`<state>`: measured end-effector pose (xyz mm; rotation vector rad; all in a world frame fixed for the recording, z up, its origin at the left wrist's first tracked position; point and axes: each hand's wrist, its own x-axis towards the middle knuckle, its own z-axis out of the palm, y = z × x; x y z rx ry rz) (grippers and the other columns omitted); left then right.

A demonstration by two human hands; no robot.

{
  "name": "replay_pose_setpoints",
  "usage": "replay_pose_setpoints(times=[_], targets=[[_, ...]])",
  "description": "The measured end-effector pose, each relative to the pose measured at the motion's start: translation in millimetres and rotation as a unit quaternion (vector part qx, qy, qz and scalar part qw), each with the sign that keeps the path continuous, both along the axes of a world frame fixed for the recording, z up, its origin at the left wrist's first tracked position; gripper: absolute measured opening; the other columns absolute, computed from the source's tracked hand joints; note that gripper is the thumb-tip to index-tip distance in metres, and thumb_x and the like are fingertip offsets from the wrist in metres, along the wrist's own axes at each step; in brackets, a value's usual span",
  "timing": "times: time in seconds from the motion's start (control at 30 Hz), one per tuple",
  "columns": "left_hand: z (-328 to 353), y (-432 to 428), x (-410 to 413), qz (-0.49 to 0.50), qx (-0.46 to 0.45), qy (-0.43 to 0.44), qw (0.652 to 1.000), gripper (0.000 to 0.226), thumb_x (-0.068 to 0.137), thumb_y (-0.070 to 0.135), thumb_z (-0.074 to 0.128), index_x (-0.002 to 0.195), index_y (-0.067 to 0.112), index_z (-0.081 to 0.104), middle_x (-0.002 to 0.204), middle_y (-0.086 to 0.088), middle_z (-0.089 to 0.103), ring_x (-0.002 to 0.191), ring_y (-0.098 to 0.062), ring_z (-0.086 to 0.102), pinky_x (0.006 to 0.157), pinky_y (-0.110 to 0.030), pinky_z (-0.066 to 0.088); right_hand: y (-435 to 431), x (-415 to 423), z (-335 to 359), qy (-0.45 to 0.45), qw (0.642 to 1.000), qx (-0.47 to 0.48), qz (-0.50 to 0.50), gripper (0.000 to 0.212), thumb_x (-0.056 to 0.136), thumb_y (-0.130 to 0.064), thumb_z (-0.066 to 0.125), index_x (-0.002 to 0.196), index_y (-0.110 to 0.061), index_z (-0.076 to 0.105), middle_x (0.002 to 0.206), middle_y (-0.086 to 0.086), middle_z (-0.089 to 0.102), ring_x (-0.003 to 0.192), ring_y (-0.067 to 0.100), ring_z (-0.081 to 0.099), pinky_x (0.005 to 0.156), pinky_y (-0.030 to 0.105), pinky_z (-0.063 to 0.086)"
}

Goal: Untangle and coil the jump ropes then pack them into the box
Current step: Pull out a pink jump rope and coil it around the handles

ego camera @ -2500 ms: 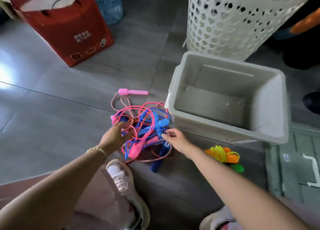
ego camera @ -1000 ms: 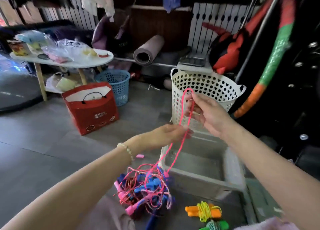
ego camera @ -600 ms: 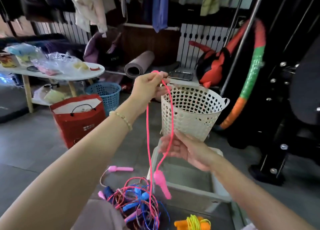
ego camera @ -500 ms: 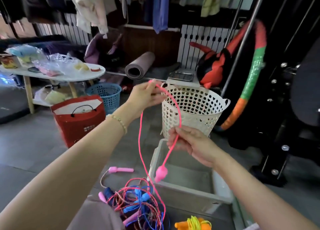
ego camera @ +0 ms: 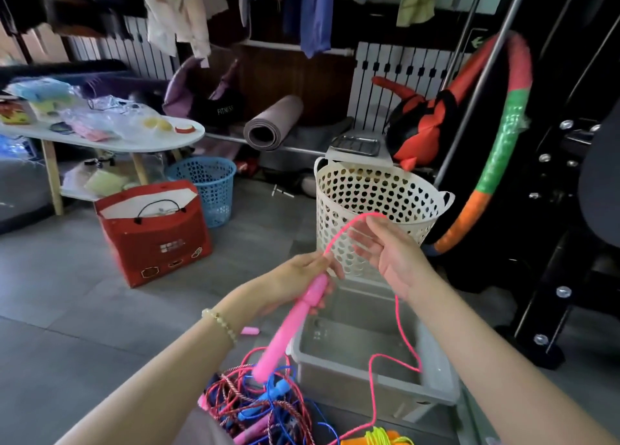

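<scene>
My left hand [ego camera: 295, 282] grips the top of a pink jump-rope handle [ego camera: 288, 327] that hangs down above the floor. Its pink cord [ego camera: 397, 314] arcs up from the handle, runs over the straight fingers of my right hand [ego camera: 391, 255], then drops past the grey box [ego camera: 375, 382] to the floor. A tangle of pink, blue and red-white jump ropes [ego camera: 261, 407] lies on the floor left of the box. The box holds no ropes that I can see. A coiled yellow rope with orange handles [ego camera: 382, 439] lies at the bottom edge.
A white perforated basket [ego camera: 375, 210] stands just behind the box. A red paper bag [ego camera: 154, 233] and a blue basket [ego camera: 208, 189] sit to the left near a white table [ego camera: 110, 143]. A loose pink handle [ego camera: 250, 330] lies on the floor. Black gym equipment stands on the right.
My left hand came down from above and now holds the pink handle, which had dangled on the cord. My right hand rose and opened, with the cord now draped over its fingers.
</scene>
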<state>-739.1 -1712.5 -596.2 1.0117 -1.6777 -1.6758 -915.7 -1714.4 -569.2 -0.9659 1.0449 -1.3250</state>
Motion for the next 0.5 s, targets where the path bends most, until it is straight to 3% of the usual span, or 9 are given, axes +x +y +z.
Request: replay_pose_setpoints(times=[0.07,0.13,0.2,0.23,0.33,0.4,0.43,0.5], targets=[[-1,-2,0,0.007,-0.031,-0.034,0.999,0.036,0.102,0.035,0.032,0.087,0.013,0.057,0.061,-0.003,0.049,0.041,-0.012,0.046,0.042,-0.02,0.04,1,-3,-12,0.112,0.992,-0.01,-0.062,0.014,0.086,-0.031,0.064,0.086,-0.017,0.06,0.084,0.002,0.066,0.075,0.014,0.062,0.066,0.025,0.051],[1,-5,3,-0.015,-0.123,-0.104,0.987,0.037,0.102,0.036,0.034,0.082,0.017,0.059,0.057,0.001,0.048,0.04,-0.01,0.044,0.042,-0.021,0.038,1,-7,-19,0.21,0.973,-0.063,-0.076,0.028,0.079,-0.044,0.066,0.093,-0.022,0.057,0.099,0.001,0.061,0.091,0.014,0.057,0.078,0.026,0.046],[9,-8,5,-0.053,-0.183,-0.135,0.972,0.038,0.102,0.036,0.036,0.076,0.022,0.06,0.057,0.002,0.049,0.042,-0.011,0.043,0.045,-0.021,0.038,4,-4,-20,0.221,0.971,-0.09,0.024,0.039,0.083,-0.059,0.055,0.11,-0.031,0.057,0.121,-0.01,0.057,0.116,0.004,0.05,0.097,0.023,0.038],[15,-8,5,-0.048,-0.2,-0.125,0.971,0.039,0.101,0.036,0.036,0.074,0.021,0.059,0.057,0.0,0.05,0.043,-0.012,0.044,0.045,-0.02,0.038,5,-1,-21,0.197,0.973,-0.078,0.092,0.044,0.085,-0.064,0.046,0.115,-0.033,0.057,0.124,-0.013,0.058,0.121,0.001,0.049,0.099,0.019,0.036],[27,-21,7,0.068,-0.19,-0.015,0.979,0.04,0.102,0.033,0.035,0.074,0.012,0.055,0.057,-0.007,0.049,0.042,-0.017,0.043,0.041,-0.02,0.037,7,3,-31,0.18,0.952,0.01,0.249,0.05,0.091,-0.056,0.038,0.114,-0.017,0.06,0.102,0.002,0.069,0.103,0.012,0.063,0.095,0.022,0.04],[24,-37,13,0.165,-0.146,0.036,0.975,0.041,0.103,0.031,0.033,0.075,0.01,0.053,0.058,-0.005,0.048,0.041,-0.015,0.044,0.04,-0.02,0.037,10,2,-38,0.247,0.919,0.026,0.307,0.033,0.095,-0.038,0.042,0.101,-0.012,0.062,0.087,0.005,0.066,0.084,0.009,0.062,0.086,0.023,0.042],[18,-43,16,0.197,-0.124,0.042,0.972,0.041,0.103,0.031,0.033,0.075,0.01,0.054,0.06,-0.004,0.048,0.04,-0.013,0.045,0.039,-0.02,0.038,10,0,-39,0.258,0.916,0.022,0.307,0.027,0.097,-0.029,0.041,0.096,-0.011,0.061,0.084,0.006,0.065,0.078,0.007,0.062,0.081,0.02,0.045],[-1,-46,17,0.201,-0.086,0.007,0.976,0.038,0.103,0.032,0.034,0.082,0.014,0.061,0.065,-0.003,0.052,0.039,-0.01,0.046,0.039,-0.019,0.04,8,-2,-33,0.194,0.947,0.031,0.255,0.026,0.099,-0.018,0.038,0.092,-0.007,0.061,0.081,0.008,0.066,0.073,0.009,0.066,0.074,0.02,0.052]])
